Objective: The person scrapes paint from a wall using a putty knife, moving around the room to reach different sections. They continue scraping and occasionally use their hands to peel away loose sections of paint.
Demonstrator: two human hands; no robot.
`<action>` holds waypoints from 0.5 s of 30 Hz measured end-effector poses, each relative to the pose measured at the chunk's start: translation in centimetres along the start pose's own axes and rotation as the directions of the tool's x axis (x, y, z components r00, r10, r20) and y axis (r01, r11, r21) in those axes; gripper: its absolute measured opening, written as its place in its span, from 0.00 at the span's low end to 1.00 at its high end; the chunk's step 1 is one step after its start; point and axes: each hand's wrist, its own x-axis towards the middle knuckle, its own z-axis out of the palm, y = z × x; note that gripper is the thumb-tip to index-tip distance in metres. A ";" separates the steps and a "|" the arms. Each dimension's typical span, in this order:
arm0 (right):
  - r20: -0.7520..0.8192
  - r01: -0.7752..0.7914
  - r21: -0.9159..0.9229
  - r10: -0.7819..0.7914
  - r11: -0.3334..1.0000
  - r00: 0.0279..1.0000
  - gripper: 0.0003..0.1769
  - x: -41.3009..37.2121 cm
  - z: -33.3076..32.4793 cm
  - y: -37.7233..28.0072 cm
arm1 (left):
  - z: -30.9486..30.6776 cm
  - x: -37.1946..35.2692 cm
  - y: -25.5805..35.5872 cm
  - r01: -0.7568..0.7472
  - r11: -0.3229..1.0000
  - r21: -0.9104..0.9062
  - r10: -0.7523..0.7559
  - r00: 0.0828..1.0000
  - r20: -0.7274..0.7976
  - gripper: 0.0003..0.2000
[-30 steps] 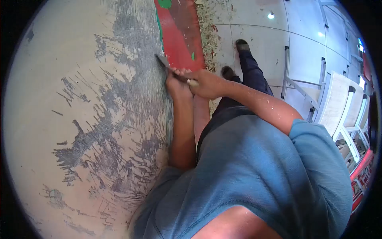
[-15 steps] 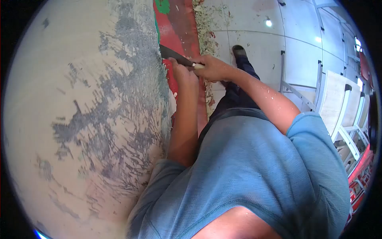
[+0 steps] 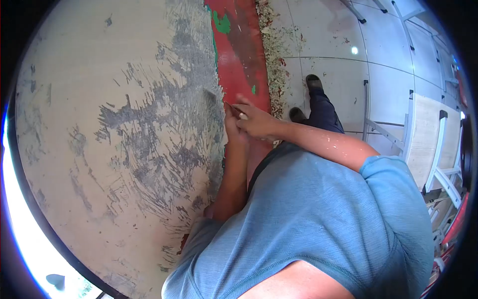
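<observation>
A scraper with a dark, motion-blurred blade (image 3: 214,98) lies against the worn edge of a large cream and grey surface (image 3: 144,124). My right hand (image 3: 259,123) is closed around its pale handle (image 3: 243,116), most of which the fingers hide. Close beside it, my left hand (image 3: 234,123) has its fingers curled at the base of the blade, touching it. A red strip with green and brown patches (image 3: 239,60) runs along that edge, with ragged material at the border.
Pale shavings (image 3: 274,60) litter the tiled floor (image 3: 328,35) beside the red strip. My shoes (image 3: 313,82) stand on the tiles. Metal-framed furniture with pale panels (image 3: 433,134) is at the right. Bright light shows beyond the surface's dark lower-left rim (image 3: 42,219).
My view has shifted, so the surface and floor sit lower and to the right. The scraper blade now points more up and left, lying over the grey surface; both hands stay together on it.
</observation>
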 end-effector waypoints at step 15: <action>0.104 0.091 0.066 -0.097 0.994 0.990 0.36 3.9 -2.2 1.6 | -1.9 4.4 1.4 -0.031 1.000 0.000 0.031 0.997 -0.069 0.15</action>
